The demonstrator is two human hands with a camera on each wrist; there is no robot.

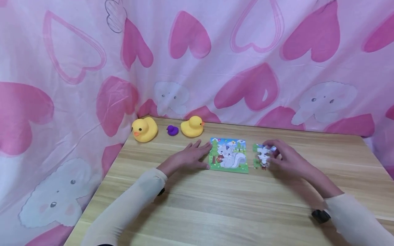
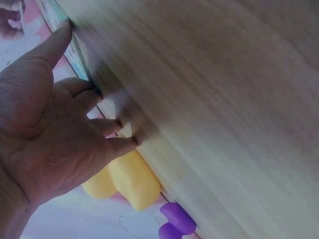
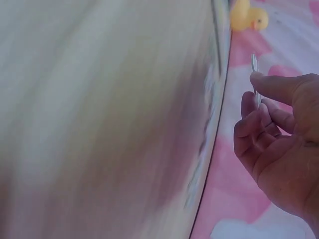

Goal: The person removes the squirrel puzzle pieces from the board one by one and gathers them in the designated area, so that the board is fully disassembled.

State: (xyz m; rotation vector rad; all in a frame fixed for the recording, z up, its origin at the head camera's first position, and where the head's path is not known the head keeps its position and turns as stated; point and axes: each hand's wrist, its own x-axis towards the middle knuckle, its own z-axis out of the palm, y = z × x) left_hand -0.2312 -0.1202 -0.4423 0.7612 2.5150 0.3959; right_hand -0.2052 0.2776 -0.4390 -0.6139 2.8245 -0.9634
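Note:
A puzzle board (image 1: 228,155) with a grey squirrel picture lies flat on the table. My left hand (image 1: 192,156) rests at its left side in the head view, fingers straight and spread. In the left wrist view, the left thumb meets the board's edge and the other fingertips touch the tabletop. To the board's right lie several loose jigsaw pieces (image 1: 258,158), partly covered by my right hand (image 1: 286,159). That hand pinches a thin jigsaw piece (image 3: 254,62) between thumb and fingers, seen edge-on above the table in the right wrist view; its picture is hidden there.
Two yellow rubber ducks, one left (image 1: 144,130) and one right (image 1: 192,126), stand at the table's back left with a small purple duck (image 1: 172,130) between them. A pink heart-patterned curtain (image 1: 191,71) hangs behind the wooden table (image 1: 209,212) and along its left side.

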